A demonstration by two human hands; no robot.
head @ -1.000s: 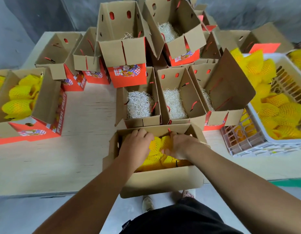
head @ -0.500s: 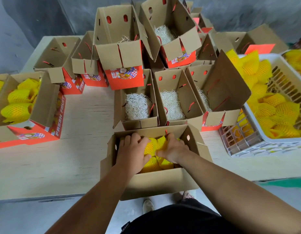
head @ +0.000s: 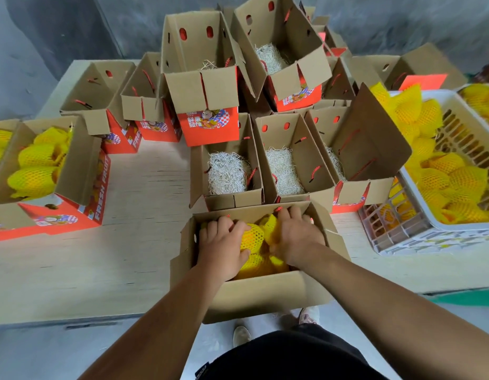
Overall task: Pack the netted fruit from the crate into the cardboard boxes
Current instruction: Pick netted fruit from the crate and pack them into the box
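An open cardboard box (head: 265, 292) sits at the table's near edge with yellow netted fruit (head: 254, 238) inside. Both my hands are down in it. My left hand (head: 222, 246) lies over the fruit on the box's left side, fingers curled round one netted piece. My right hand (head: 295, 237) covers the fruit on the right side, fingers curled over the netting near the far wall. The white plastic crate (head: 418, 229) at the right holds several more netted fruit (head: 451, 185).
Several open boxes lined with pale shredded filler (head: 228, 174) stand just behind the near box, with more stacked farther back. A filled box of netted fruit (head: 35, 171) stands at the left. Bare table (head: 100, 264) lies between them.
My hands have shifted slightly inside the box, the right hand moving toward the far wall and the left spreading over the fruit. The view has tilted a little.
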